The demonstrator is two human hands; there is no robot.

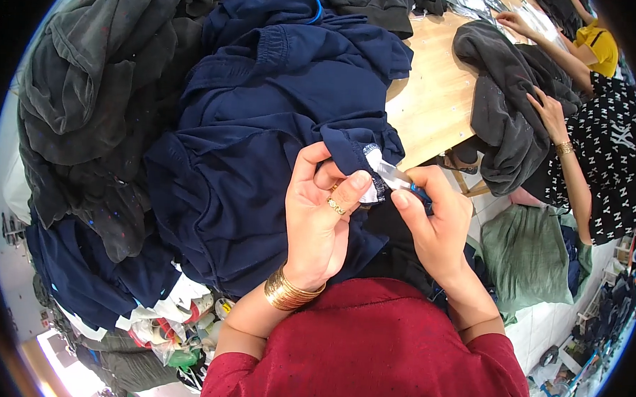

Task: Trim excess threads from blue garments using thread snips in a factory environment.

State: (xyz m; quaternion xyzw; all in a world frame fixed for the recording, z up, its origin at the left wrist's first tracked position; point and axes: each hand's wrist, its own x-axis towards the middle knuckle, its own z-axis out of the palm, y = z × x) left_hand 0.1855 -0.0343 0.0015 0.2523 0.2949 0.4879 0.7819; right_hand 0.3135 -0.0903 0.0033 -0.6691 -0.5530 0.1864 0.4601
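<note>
My left hand (319,213) is closed on the edge of a navy blue garment (286,105), with the thumb pressed against its turned-up hem. White fabric (371,158) shows at that edge beside dark stitching. In my right hand (439,225) is a pair of thread snips (393,175) with metal blades and a blue handle. The blades point left and lie at the white edge; whether they touch a thread is too small to tell. The rest of the navy garment spreads over the pile in front of me.
Dark grey garments (88,96) are heaped at the left. A wooden table (429,83) reaches toward the far right, where a person in a black patterned top (614,162) handles a dark grey garment (510,100). Green cloth (528,257) hangs below. Another person wears yellow (600,49).
</note>
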